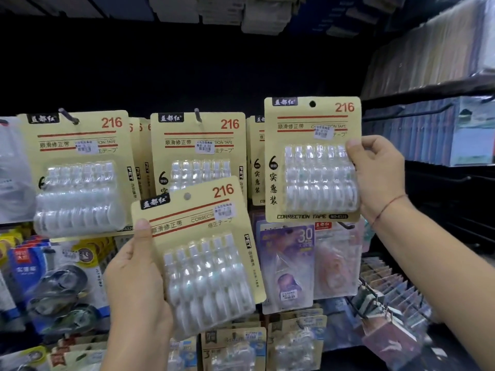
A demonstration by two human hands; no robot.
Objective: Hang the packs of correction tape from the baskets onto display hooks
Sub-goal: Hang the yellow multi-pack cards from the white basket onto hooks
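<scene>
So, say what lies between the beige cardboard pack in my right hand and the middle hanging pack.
Head view: a mostly hidden beige pack sits between the right-hand pack and the middle hanging pack.

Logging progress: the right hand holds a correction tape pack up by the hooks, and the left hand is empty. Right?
No: the head view shows the left hand gripping a lower pack; the right hand holds the upper pack up by the hooks.

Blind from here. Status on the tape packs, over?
Left hand grips tilted tan card correction-tape pack. Right hand holds second tan pack upright, hole unhooked. Nothing seen blocking.
</scene>
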